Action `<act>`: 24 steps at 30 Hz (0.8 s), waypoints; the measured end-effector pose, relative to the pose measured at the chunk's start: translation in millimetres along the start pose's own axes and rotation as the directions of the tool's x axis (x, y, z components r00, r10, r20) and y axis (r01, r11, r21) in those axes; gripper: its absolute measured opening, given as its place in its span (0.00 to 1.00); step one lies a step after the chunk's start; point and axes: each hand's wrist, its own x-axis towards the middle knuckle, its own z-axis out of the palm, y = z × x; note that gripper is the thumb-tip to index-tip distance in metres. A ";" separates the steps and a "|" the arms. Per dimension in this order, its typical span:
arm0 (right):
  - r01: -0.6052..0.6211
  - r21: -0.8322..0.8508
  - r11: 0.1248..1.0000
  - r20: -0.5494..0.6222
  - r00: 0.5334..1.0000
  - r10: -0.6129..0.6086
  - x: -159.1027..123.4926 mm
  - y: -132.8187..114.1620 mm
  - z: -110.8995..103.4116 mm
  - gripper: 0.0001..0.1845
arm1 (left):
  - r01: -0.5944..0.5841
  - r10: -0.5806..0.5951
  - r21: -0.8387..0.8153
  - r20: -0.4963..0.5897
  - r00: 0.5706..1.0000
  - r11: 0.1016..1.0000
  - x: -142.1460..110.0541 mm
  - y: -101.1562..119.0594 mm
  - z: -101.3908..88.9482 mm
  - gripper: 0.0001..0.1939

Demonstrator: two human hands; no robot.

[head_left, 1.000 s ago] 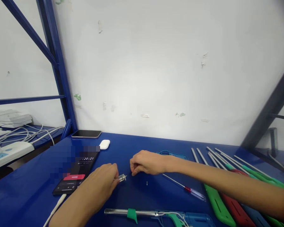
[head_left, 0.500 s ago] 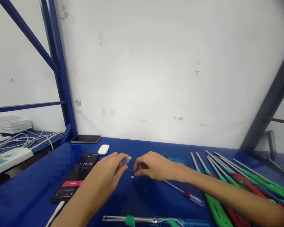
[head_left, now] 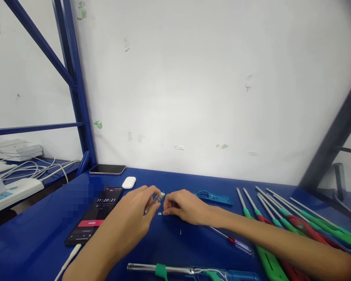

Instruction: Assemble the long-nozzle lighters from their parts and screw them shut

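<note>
Between thumb and fingers, my left hand (head_left: pixel 137 212) holds a small clear lighter tank (head_left: pixel 155 200) with a whitish valve end, tilted up to the right. Close on its right is my right hand (head_left: pixel 185 207), thumb and fingers pinched low over the table; whatever may be between the fingertips is too small to make out. A tiny white part (head_left: pixel 160 214) lies just left of those fingertips. A small screw (head_left: pixel 180 232) lies nearer me. Beyond my right wrist rests a blue lighter shell half (head_left: pixel 215 198). A screwdriver (head_left: pixel 240 246) lies partly under my right forearm.
An opened long-necked lighter (head_left: pixel 175 269) lies along the front edge. Several long-necked lighters (head_left: pixel 302 220) crowd the right side. On the left are a phone with a timer (head_left: pixel 96 212), a white earbud case (head_left: pixel 129 182), another phone (head_left: pixel 107 169) and a power strip (head_left: pixel 17 193).
My right hand has shifted slightly left, its fingertips now beside the tiny white part, which has moved a little. The tank in my left hand shows more and is tilted more. The view has shifted slightly.
</note>
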 end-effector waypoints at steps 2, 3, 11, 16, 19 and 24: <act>0.006 0.018 1.000 -0.006 1.000 -0.005 3.3 -0.8 -0.6 0.19 | 0.010 -0.010 0.001 -0.007 1.000 1.000 0.1 -1.5 -1.4 0.13; 0.009 0.027 1.000 -0.002 1.000 -0.009 6.2 -0.8 0.2 0.19 | 0.014 -0.014 0.003 -0.009 1.000 1.000 0.4 -2.5 -1.8 0.13; -0.036 0.149 0.988 0.011 0.999 0.035 21.5 1.5 10.3 0.18 | 0.015 -0.014 0.016 -0.012 1.000 1.000 4.1 -10.2 2.5 0.12; -0.011 0.362 0.932 -0.099 0.994 0.051 -3.7 -0.6 -14.0 0.16 | 0.012 -0.014 -0.047 -0.028 1.000 0.999 3.9 -4.5 0.9 0.12; 0.041 0.480 0.876 -0.203 0.977 0.066 -25.3 -4.4 -37.4 0.15 | -0.002 -0.001 -0.106 -0.027 1.000 0.994 2.8 3.0 0.4 0.11; 0.133 0.557 0.820 -0.351 0.932 0.088 -56.0 -18.9 -68.2 0.15 | -0.049 0.044 -0.175 -0.031 0.999 0.983 -1.8 19.5 2.1 0.11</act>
